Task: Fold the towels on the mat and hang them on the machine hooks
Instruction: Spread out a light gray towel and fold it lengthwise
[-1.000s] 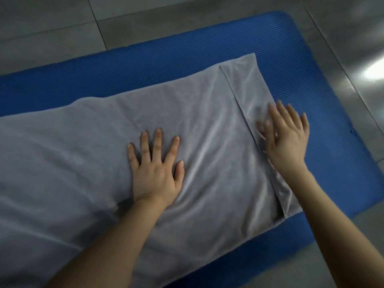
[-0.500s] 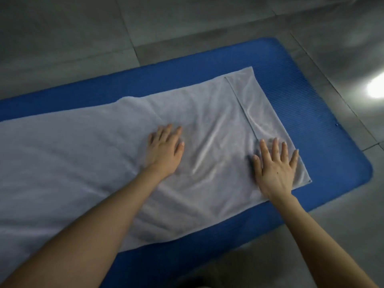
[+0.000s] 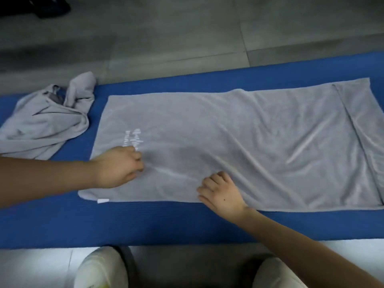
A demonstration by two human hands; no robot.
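Observation:
A large grey towel (image 3: 239,142) lies spread lengthwise on the blue mat (image 3: 145,221), with white lettering near its left end and a narrow fold along its right end. My left hand (image 3: 120,166) sits on the towel's left part just below the lettering, fingers curled into the cloth. My right hand (image 3: 221,191) is at the towel's near edge around the middle, fingers curled and gripping the fabric. A raised crease runs between the two hands. A second grey towel (image 3: 45,121) lies crumpled on the mat's left end.
Grey floor tiles (image 3: 187,38) stretch beyond the mat. A dark shoe (image 3: 49,7) stands at the top left. My two pale shoes (image 3: 99,269) show at the bottom edge, just in front of the mat. No machine or hooks are in view.
The view swung left, bringing the crumpled towel into sight. Both hands moved left along the towel and went from flat with spread fingers to curled fingers gathering cloth.

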